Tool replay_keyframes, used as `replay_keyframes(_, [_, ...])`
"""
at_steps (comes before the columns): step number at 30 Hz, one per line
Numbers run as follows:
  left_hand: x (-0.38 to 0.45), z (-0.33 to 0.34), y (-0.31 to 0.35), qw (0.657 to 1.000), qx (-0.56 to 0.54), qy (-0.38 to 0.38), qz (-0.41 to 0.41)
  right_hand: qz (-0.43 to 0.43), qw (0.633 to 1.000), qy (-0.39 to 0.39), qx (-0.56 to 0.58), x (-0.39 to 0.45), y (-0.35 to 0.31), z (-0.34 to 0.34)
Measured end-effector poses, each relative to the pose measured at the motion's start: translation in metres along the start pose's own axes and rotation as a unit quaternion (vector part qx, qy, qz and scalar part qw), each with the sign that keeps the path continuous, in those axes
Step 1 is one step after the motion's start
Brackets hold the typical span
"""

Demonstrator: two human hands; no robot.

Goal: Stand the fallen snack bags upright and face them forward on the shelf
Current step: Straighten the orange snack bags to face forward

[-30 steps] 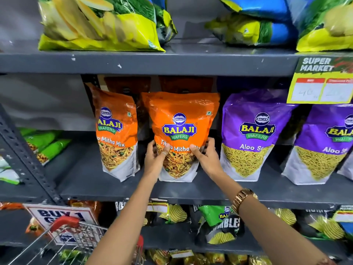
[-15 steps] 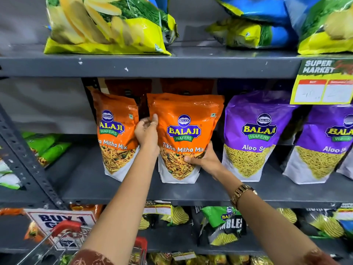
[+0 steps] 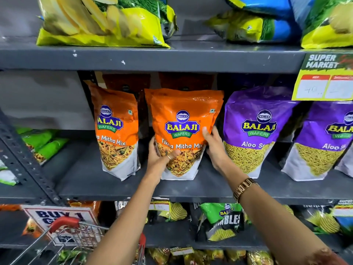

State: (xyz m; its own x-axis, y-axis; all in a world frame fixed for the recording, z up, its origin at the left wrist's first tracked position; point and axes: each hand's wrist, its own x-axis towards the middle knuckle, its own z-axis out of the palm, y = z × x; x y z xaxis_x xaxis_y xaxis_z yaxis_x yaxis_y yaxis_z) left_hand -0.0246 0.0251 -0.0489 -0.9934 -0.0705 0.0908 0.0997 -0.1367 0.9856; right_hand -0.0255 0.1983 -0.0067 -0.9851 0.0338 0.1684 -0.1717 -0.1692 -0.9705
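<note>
An orange Tikha Mitha Mix bag (image 3: pixel 183 111) stands upright, label forward, in the middle of the grey shelf (image 3: pixel 84 180). My left hand (image 3: pixel 159 160) grips its lower left edge, fingers across the clear window. My right hand (image 3: pixel 214 144) presses its right side, thumb on the front. A second orange bag (image 3: pixel 116 129) stands upright to the left, turned slightly. Two purple Aloo Sev bags (image 3: pixel 256 129) (image 3: pixel 324 142) stand upright to the right. More orange bags sit behind in shadow.
Yellow and blue chip bags (image 3: pixel 99 22) lie on the shelf above. A price tag (image 3: pixel 324 81) hangs at the upper right. Green packets (image 3: pixel 42 142) lie on the neighbouring left shelf. A red-handled cart (image 3: pixel 65 222) is at the bottom left, with more snack bags on the lower shelves.
My left hand dropped from the bag's upper left edge to its lower left corner. My right hand slid up from the bag's bottom right to its right side.
</note>
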Motion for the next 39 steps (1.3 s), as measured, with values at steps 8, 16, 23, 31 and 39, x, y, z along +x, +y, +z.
replay_keyframes(8, [0.003,0.0,-0.012,0.998,0.057,-0.005,0.003,-0.005,0.999,0.039,-0.028,-0.002,-0.004,0.008])
replay_keyframes(16, [-0.02,-0.029,-0.027,0.983,0.008,0.175,0.046,-0.27,0.908,0.27,-0.17,-0.033,0.018,0.018])
replay_keyframes(23, [-0.015,-0.079,-0.015,0.947,-0.066,0.309,0.049,-0.321,0.906,0.184,-0.206,-0.037,0.022,0.058])
replay_keyframes(31, [0.011,-0.127,0.016,0.919,0.011,0.384,0.088,-0.292,0.928,0.1,-0.207,-0.027,0.025,0.114])
replay_keyframes(39, [0.041,-0.164,0.025,0.977,0.04,0.204,-0.036,-0.189,0.958,-0.013,-0.214,-0.014,0.044,0.154])
